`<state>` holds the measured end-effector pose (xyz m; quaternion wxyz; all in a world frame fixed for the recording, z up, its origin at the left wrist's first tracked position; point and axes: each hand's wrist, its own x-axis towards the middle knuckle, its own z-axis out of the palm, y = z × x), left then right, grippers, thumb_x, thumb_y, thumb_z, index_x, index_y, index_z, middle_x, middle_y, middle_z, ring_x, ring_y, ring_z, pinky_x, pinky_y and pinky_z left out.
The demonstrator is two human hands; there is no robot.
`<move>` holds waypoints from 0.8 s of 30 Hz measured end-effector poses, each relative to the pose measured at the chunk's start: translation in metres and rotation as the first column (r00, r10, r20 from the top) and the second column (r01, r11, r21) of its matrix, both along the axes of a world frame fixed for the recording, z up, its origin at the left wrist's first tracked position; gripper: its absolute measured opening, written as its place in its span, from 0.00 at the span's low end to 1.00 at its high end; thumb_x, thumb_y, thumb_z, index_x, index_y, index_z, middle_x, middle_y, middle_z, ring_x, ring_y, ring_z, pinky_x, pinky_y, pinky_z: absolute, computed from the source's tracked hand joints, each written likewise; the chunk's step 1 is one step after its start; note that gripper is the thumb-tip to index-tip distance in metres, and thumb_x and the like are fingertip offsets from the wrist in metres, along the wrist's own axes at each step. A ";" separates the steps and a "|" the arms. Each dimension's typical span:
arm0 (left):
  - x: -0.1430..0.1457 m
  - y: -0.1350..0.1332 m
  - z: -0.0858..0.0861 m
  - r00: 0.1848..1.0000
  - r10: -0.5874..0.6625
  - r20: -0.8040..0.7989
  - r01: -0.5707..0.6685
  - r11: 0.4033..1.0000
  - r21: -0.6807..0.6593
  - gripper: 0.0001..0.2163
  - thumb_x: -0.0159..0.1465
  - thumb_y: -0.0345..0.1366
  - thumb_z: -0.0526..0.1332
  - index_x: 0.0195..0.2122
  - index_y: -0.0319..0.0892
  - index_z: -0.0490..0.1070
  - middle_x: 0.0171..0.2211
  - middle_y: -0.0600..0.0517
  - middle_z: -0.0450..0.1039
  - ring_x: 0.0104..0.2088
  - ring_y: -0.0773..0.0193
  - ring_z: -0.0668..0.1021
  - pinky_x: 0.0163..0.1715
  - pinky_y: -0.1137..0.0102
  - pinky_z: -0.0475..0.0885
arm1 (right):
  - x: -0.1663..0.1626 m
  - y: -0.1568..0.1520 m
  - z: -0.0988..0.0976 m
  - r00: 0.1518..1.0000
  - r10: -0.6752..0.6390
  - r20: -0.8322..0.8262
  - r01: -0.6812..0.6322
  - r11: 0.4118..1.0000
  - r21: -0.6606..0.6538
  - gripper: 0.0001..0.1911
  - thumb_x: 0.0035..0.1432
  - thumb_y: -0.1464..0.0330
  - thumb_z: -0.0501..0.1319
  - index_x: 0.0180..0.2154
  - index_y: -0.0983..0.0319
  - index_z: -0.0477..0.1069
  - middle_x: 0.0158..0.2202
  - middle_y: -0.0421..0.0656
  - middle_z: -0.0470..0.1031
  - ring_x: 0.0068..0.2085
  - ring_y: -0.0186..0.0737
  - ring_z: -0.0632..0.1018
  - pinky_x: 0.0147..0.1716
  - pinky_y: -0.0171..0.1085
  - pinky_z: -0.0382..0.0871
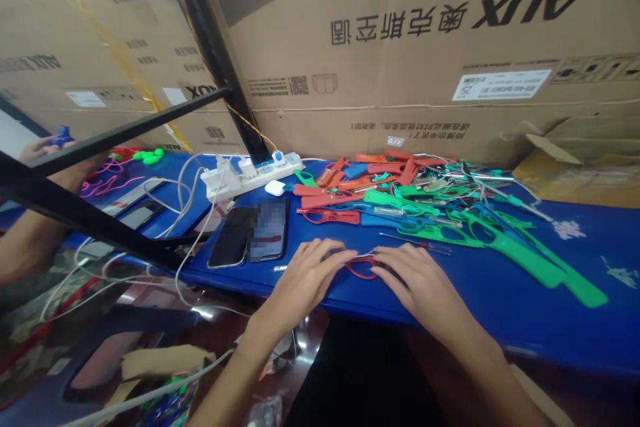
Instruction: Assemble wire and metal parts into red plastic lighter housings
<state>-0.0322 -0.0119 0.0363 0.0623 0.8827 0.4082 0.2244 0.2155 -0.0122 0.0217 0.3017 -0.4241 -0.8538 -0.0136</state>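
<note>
My left hand [309, 273] and my right hand [416, 277] rest side by side on the blue table [500, 307], near its front edge. Between their fingertips lies a small red plastic handle piece [361, 267] with a thin metal part; both hands pinch it from either side. Just beyond my right hand lies a thin screwdriver-like rod [415, 243]. Behind that spreads a heap of red, green and blue plastic tool handles [400, 197].
Two phones [250, 233] lie left of my hands. A white power strip [253, 173] with chargers and cables sits behind them. Large cardboard boxes [425, 47] wall the back. Another person's hand [43, 147] holds a blue piece at far left. Black metal bars [100, 213] cross the left.
</note>
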 end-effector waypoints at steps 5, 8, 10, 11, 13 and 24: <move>-0.001 -0.001 0.000 0.997 -0.017 -0.082 0.017 1.000 -0.003 0.18 0.75 0.29 0.51 0.64 0.49 0.67 0.56 0.47 0.72 0.51 0.57 0.72 0.49 0.61 0.66 | -0.001 -0.001 -0.001 1.000 -0.010 -0.023 0.009 0.999 -0.031 0.13 0.73 0.65 0.55 0.45 0.61 0.77 0.48 0.46 0.82 0.43 0.45 0.79 0.45 0.45 0.73; 0.000 0.000 0.000 0.996 -0.017 -0.091 0.017 1.000 0.000 0.19 0.75 0.29 0.51 0.64 0.49 0.67 0.56 0.47 0.72 0.51 0.56 0.71 0.48 0.61 0.66 | -0.002 -0.001 -0.001 0.999 -0.014 -0.032 0.013 0.999 -0.040 0.13 0.73 0.65 0.55 0.47 0.61 0.77 0.48 0.47 0.82 0.43 0.45 0.79 0.45 0.46 0.74; 0.000 0.000 -0.001 0.996 -0.017 -0.092 0.018 1.000 0.006 0.20 0.74 0.28 0.52 0.64 0.50 0.66 0.55 0.48 0.72 0.51 0.56 0.71 0.47 0.62 0.66 | -0.002 -0.001 -0.001 0.999 -0.016 -0.034 0.015 0.999 -0.042 0.13 0.72 0.65 0.55 0.48 0.61 0.77 0.48 0.47 0.82 0.44 0.45 0.80 0.45 0.46 0.74; 0.000 0.000 -0.001 0.996 -0.016 -0.092 0.017 1.000 0.010 0.20 0.74 0.27 0.52 0.64 0.51 0.66 0.55 0.48 0.72 0.50 0.57 0.71 0.47 0.62 0.66 | -0.002 -0.001 -0.001 0.999 -0.017 -0.034 0.016 0.999 -0.039 0.13 0.72 0.65 0.55 0.48 0.61 0.77 0.48 0.48 0.82 0.44 0.45 0.80 0.45 0.46 0.74; 0.000 0.000 -0.001 0.996 -0.017 -0.092 0.019 1.000 0.017 0.21 0.74 0.26 0.52 0.65 0.52 0.66 0.55 0.48 0.71 0.49 0.57 0.71 0.46 0.63 0.66 | -0.001 -0.001 0.000 1.000 -0.018 -0.025 0.017 0.999 -0.038 0.14 0.73 0.65 0.55 0.48 0.61 0.77 0.49 0.48 0.82 0.45 0.46 0.80 0.46 0.47 0.74; 0.000 -0.001 -0.005 0.989 0.002 -0.149 0.006 0.999 0.050 0.22 0.73 0.24 0.52 0.65 0.51 0.66 0.55 0.47 0.70 0.49 0.56 0.70 0.45 0.62 0.65 | -0.001 -0.002 0.000 1.000 -0.007 0.009 0.006 1.000 0.024 0.14 0.73 0.66 0.54 0.48 0.62 0.78 0.49 0.48 0.82 0.45 0.46 0.80 0.45 0.46 0.75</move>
